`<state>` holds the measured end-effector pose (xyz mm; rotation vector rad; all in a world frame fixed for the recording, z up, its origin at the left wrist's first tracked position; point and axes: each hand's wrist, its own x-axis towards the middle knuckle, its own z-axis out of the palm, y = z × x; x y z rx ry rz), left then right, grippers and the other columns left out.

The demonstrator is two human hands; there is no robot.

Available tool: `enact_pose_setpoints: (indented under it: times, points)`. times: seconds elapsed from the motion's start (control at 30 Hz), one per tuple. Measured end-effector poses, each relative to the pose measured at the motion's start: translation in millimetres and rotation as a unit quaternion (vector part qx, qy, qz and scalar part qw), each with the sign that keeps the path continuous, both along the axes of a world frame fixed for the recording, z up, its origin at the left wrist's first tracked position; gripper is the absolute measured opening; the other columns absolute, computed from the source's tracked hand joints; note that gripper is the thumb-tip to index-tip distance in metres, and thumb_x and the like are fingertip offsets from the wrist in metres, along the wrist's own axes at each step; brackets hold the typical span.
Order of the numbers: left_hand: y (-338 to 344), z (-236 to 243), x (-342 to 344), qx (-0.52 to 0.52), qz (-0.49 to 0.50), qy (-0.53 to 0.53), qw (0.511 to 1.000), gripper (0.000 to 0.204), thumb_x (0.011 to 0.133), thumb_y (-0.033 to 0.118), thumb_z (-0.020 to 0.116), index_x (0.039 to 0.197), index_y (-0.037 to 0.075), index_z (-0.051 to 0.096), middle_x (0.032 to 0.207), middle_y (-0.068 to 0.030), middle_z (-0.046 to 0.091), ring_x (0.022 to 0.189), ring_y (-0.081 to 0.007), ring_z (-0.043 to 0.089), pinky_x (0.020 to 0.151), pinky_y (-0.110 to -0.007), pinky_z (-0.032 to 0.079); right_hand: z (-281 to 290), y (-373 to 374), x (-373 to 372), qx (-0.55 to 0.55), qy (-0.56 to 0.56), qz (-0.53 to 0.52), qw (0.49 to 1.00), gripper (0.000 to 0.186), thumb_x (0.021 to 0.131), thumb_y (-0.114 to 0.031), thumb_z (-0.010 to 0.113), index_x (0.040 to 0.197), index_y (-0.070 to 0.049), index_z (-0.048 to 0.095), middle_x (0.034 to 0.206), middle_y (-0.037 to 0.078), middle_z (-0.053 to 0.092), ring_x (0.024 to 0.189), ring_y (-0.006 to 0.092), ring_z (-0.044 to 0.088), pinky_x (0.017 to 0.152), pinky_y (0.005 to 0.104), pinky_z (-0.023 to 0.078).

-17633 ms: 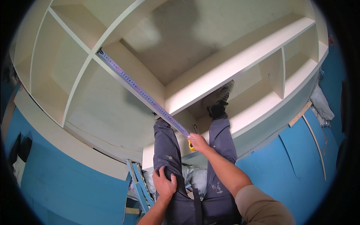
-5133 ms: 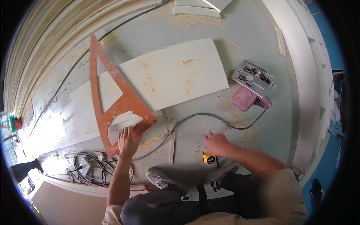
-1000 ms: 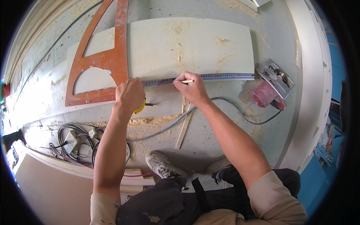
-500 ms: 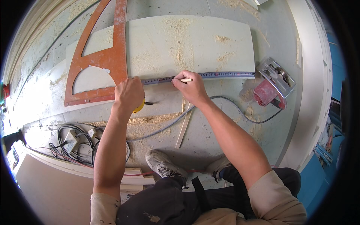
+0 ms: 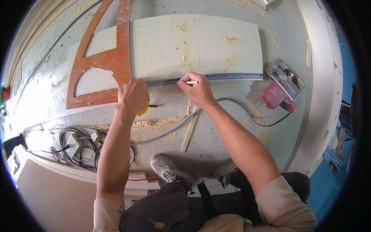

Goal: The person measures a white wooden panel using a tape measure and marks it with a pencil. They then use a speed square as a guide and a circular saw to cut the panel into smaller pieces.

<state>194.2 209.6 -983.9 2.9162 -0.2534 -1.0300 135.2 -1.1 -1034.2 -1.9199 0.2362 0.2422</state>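
Note:
A tape measure's blade (image 5: 228, 76) lies along the near edge of a pale board (image 5: 154, 42), reaching to the board's right end. My left hand (image 5: 132, 96) is closed around the tape measure, whose yellow case (image 5: 143, 109) shows partly under the palm. Beside that hand, a large orange-brown set square (image 5: 124, 46) rests on the board's left part. In my right hand (image 5: 196, 91) a pencil (image 5: 191, 82) is pinched, its tip side hidden by the fingers, which rest at the blade near the board's edge.
A red circular saw (image 5: 275, 94) stands right of the board, its grey cord (image 5: 177, 127) running across the floor towards coiled cables and a white power strip (image 5: 73, 145). A thin wood strip (image 5: 189, 133) lies before my shoes. Sawdust is scattered over board and floor.
Almost nothing differs. Both hands keep their places on the tape measure and pencil; the set square and board sit a hair further left or up in the picture.

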Motion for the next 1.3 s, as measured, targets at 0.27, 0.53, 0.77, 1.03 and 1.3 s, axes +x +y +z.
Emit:
enact_pose_setpoints:
  times: [0.27,0.53,0.77,1.03,1.3]
  points:
    - [0.1,-0.5,-0.9,-0.005,0.001,-0.009,1.000,0.021,0.091,0.014,0.054,0.088,0.001,0.070,0.093,-0.0203,0.071,0.089,-0.0362,0.070,0.078,-0.044,0.057,5.6,-3.4,-1.2,0.009,0.010,0.016,1.000,0.011,0.085,-0.010,0.068,0.081,0.000,0.064,0.070,0.002,0.065,0.067,0.0057,0.056,0.060,0.0251,0.046]
    - [9.7,-1.2,-3.4,-0.150,-0.063,0.084,0.983,0.025,0.091,0.021,0.055,0.092,0.001,0.069,0.092,-0.0210,0.069,0.087,-0.0388,0.067,0.080,-0.047,0.052,36.9,-45.8,-103.5,0.103,0.134,0.184,0.968,0.022,0.093,-0.023,0.061,0.089,-0.002,0.064,0.079,0.011,0.069,0.070,0.0178,0.064,0.066,0.0341,0.050]
    - [-28.7,-30.4,-81.9,-0.339,-0.031,0.367,0.866,0.030,0.096,0.031,0.053,0.096,0.005,0.069,0.085,-0.0098,0.067,0.080,-0.0189,0.060,0.075,-0.035,0.049,13.1,-86.2,-173.6,-0.238,0.261,0.427,0.832,0.015,0.082,-0.012,0.058,0.088,-0.003,0.069,0.082,0.016,0.071,0.078,0.0291,0.071,0.068,0.0412,0.055]
    - [-46.7,-52.4,-161.0,-0.302,-0.069,0.456,0.834,0.045,0.099,0.038,0.047,0.092,0.000,0.070,0.086,-0.0139,0.070,0.081,-0.0231,0.065,0.078,-0.036,0.050,8.6,-100.0,-215.2,-0.375,0.137,0.471,0.787,0.011,0.080,-0.016,0.062,0.079,-0.010,0.072,0.080,0.010,0.071,0.077,0.0269,0.071,0.059,0.0407,0.055]
    - [-50.6,-68.0,-227.5,-0.262,0.074,0.319,0.908,0.043,0.095,0.037,0.049,0.090,-0.003,0.066,0.083,-0.0197,0.069,0.081,-0.0283,0.067,0.074,-0.039,0.051,-2.5,-95.4,-211.8,-0.358,0.173,0.407,0.823,0.017,0.084,-0.023,0.064,0.080,-0.009,0.072,0.084,0.012,0.071,0.080,0.0304,0.071,0.065,0.0441,0.055]
